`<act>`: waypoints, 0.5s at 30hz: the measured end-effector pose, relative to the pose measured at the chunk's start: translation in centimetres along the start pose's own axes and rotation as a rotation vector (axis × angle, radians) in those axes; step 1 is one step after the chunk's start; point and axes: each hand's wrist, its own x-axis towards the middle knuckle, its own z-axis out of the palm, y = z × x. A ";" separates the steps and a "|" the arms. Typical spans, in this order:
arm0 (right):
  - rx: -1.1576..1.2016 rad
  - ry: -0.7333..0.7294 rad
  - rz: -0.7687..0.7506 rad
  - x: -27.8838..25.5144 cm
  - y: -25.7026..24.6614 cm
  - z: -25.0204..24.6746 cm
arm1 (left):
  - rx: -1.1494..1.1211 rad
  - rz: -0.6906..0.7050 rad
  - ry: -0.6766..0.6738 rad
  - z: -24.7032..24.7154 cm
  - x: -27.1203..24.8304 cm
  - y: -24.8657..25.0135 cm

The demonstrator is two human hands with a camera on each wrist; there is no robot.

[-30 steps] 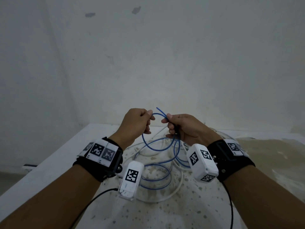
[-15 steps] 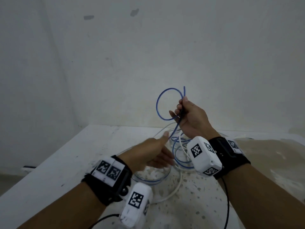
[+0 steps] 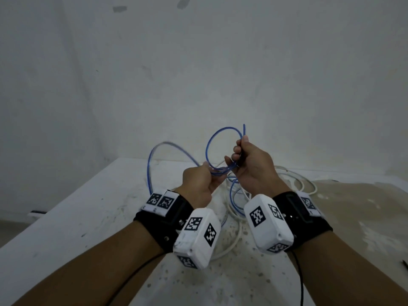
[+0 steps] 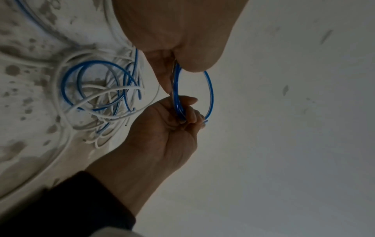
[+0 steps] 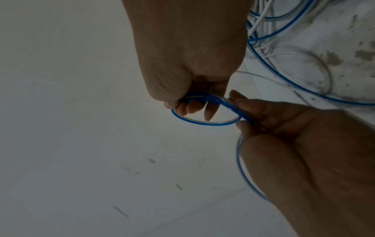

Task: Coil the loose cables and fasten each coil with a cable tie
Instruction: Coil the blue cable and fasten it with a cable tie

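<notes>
A thin blue cable [image 3: 210, 142] forms a small coil above the table. My right hand [image 3: 238, 156] pinches that coil at its right side, and the cable's free end sticks up above the fingers. My left hand [image 3: 209, 175] pinches a further stretch of the same cable just left of the right hand. A large blurred loop of it arcs out to the left. In the left wrist view my left hand [image 4: 172, 75] and right hand [image 4: 184, 115] both grip the blue cable [image 4: 211, 89]. The right wrist view shows my right hand [image 5: 192, 107] curled round the blue cable [image 5: 202, 122]. No cable tie is visible.
The rest of the blue cable lies tangled with white cables [image 3: 305, 181] on the stained white table [image 3: 72, 217] beneath my hands. A wall stands close behind. The table's left edge runs diagonally. A small dark object [image 3: 405, 264] lies at the far right.
My left hand has come up from near the table to the right hand, bringing more blue cable. A big loop now swings out on the left. My right hand has dropped slightly.
</notes>
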 end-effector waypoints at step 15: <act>0.093 -0.054 0.155 -1.0 1.5 -0.5 | 0.277 0.341 0.015 -1.9 1.2 1.1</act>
